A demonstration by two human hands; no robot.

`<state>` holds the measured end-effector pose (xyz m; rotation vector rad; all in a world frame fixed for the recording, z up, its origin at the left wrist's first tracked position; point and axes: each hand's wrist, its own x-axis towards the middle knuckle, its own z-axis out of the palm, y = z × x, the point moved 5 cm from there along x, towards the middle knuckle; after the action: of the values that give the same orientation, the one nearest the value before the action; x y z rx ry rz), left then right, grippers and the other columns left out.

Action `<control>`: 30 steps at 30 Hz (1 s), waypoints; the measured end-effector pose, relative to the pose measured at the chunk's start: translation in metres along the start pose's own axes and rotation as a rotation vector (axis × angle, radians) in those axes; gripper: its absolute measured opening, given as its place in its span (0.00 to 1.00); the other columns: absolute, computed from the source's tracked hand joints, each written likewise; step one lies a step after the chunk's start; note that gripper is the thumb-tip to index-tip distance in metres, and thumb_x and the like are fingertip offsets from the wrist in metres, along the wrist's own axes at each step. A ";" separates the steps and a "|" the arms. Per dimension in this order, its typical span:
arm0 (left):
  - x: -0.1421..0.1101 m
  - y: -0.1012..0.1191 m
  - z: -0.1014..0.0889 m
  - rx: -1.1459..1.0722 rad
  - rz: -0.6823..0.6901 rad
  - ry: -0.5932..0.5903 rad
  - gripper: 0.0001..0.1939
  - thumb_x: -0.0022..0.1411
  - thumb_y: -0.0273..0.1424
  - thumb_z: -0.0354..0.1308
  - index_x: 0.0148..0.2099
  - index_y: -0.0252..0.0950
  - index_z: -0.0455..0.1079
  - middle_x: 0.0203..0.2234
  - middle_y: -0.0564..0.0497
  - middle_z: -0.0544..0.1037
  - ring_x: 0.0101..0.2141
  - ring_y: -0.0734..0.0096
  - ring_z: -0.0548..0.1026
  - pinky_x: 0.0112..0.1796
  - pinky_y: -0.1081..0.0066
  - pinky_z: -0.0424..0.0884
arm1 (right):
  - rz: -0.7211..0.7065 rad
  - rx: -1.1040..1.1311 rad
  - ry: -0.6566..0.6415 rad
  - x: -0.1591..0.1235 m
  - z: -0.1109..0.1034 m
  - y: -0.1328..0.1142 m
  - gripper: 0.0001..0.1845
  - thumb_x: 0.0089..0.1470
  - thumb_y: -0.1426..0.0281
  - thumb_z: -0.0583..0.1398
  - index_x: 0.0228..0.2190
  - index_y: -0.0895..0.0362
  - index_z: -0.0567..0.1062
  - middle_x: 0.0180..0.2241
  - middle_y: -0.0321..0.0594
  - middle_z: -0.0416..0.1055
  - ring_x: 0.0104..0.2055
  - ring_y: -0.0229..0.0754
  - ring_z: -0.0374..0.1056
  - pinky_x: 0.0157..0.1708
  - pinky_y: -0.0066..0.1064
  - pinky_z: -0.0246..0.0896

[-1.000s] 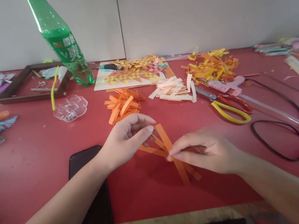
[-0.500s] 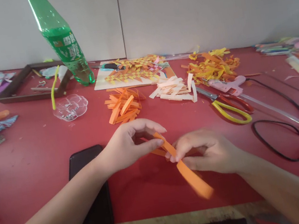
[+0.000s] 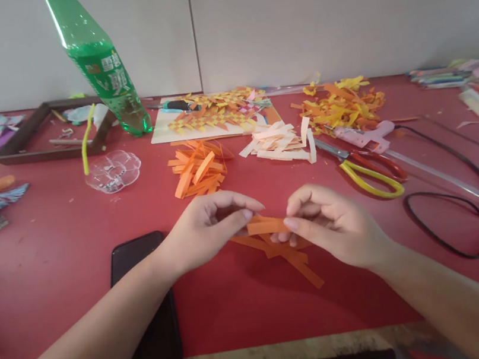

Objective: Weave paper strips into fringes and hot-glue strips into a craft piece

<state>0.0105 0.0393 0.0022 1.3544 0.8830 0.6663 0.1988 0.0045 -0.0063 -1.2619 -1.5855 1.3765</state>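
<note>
Between my two hands an orange paper strip (image 3: 268,225) is held roughly level, folded over on itself. My left hand (image 3: 215,228) pinches its left end between thumb and fingers. The right end is gripped by the thumb and fingertips of my right hand (image 3: 331,223). Just below, several loose orange paper strips (image 3: 294,258) lie crossed on the red table, partly behind my fingers. Beyond my left hand is a pile of folded orange strips (image 3: 200,170). A pile of pale strips (image 3: 281,142) sits to its right.
A black phone (image 3: 147,313) lies under my left forearm. Scissors (image 3: 369,175), a pink glue gun (image 3: 366,136) and its looped cord (image 3: 412,225) are on the right. At the back stand a green bottle (image 3: 104,73), a dark frame (image 3: 38,155) and woven paper (image 3: 213,122).
The strip has swung from a downward slant to level, and its loose lower end is now folded back. My right hand has turned and risen slightly; my left hand has barely moved.
</note>
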 end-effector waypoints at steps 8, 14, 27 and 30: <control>-0.001 -0.001 0.000 0.066 0.025 0.014 0.12 0.56 0.34 0.68 0.41 0.35 0.77 0.33 0.48 0.84 0.33 0.66 0.82 0.37 0.67 0.79 | -0.044 0.003 0.002 -0.001 0.001 -0.001 0.12 0.61 0.59 0.60 0.34 0.54 0.66 0.29 0.40 0.79 0.33 0.42 0.79 0.32 0.29 0.76; 0.000 -0.003 -0.001 0.095 0.051 0.064 0.08 0.56 0.33 0.68 0.38 0.36 0.79 0.33 0.49 0.84 0.32 0.66 0.82 0.36 0.68 0.80 | -0.120 -0.070 0.044 0.000 -0.001 -0.004 0.11 0.58 0.61 0.63 0.36 0.54 0.69 0.33 0.40 0.77 0.33 0.39 0.78 0.32 0.27 0.75; -0.002 0.002 -0.005 0.062 0.103 0.144 0.08 0.56 0.33 0.69 0.36 0.34 0.77 0.28 0.50 0.83 0.30 0.68 0.82 0.34 0.72 0.80 | -0.235 -0.169 0.250 -0.003 -0.011 -0.009 0.11 0.53 0.63 0.67 0.33 0.53 0.71 0.30 0.37 0.74 0.29 0.36 0.74 0.31 0.26 0.75; -0.001 -0.001 -0.006 0.017 0.098 0.152 0.09 0.55 0.33 0.70 0.37 0.35 0.76 0.28 0.50 0.83 0.30 0.68 0.82 0.34 0.72 0.80 | -0.225 -0.165 0.269 -0.003 -0.013 -0.007 0.12 0.52 0.63 0.68 0.34 0.53 0.71 0.30 0.37 0.74 0.28 0.36 0.74 0.30 0.26 0.75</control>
<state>0.0047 0.0413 0.0015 1.3822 0.9493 0.8486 0.2101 0.0059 0.0031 -1.2606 -1.6181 0.9121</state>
